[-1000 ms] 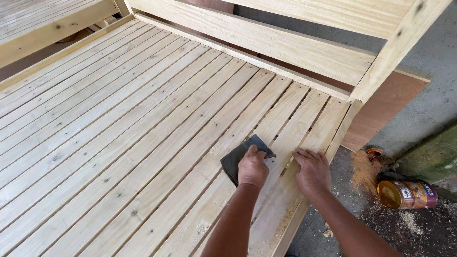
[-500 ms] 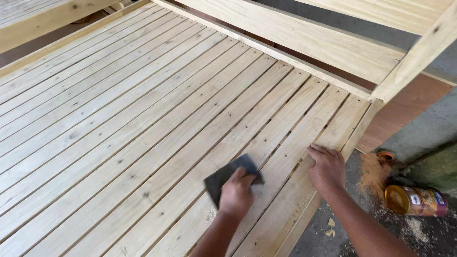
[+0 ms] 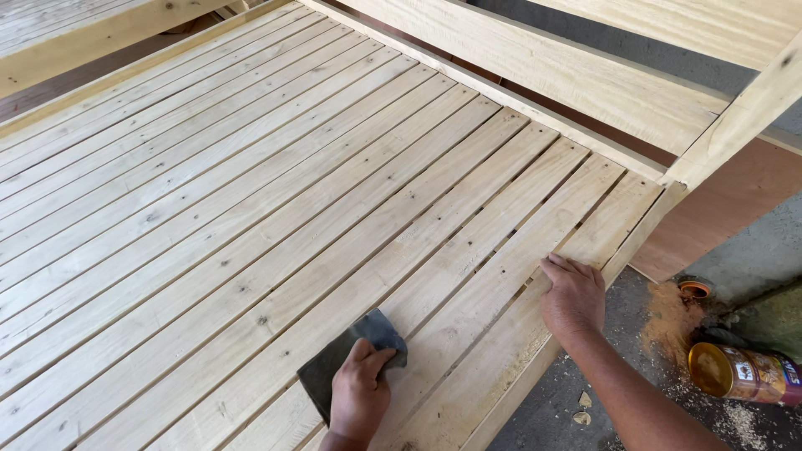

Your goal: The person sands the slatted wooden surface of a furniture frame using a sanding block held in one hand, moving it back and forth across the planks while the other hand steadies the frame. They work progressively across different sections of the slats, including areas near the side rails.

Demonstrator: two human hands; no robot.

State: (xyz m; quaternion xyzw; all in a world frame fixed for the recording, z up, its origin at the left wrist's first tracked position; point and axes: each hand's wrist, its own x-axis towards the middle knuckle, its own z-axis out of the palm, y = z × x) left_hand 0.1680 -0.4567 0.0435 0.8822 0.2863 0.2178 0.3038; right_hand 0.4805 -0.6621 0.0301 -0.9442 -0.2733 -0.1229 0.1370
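A wide platform of pale wooden slats (image 3: pixel 251 192) fills most of the view. My left hand (image 3: pixel 361 392) presses a dark grey sheet of sandpaper (image 3: pixel 334 363) flat on a slat near the bottom edge, fingers curled over the sheet. My right hand (image 3: pixel 573 294) lies flat on the outermost slat near the platform's right edge, fingers together, holding nothing.
A raised plank rail (image 3: pixel 543 71) and an angled post (image 3: pixel 735 117) border the far side. On the ground at the right lie a tipped gold can (image 3: pixel 739 372), a small orange lid (image 3: pixel 693 290), sawdust (image 3: pixel 664 321) and a brown board (image 3: pixel 727 209).
My left hand has slid the sandpaper toward me along the slats. My right hand stays planted at the platform's right edge. The camera has shifted.
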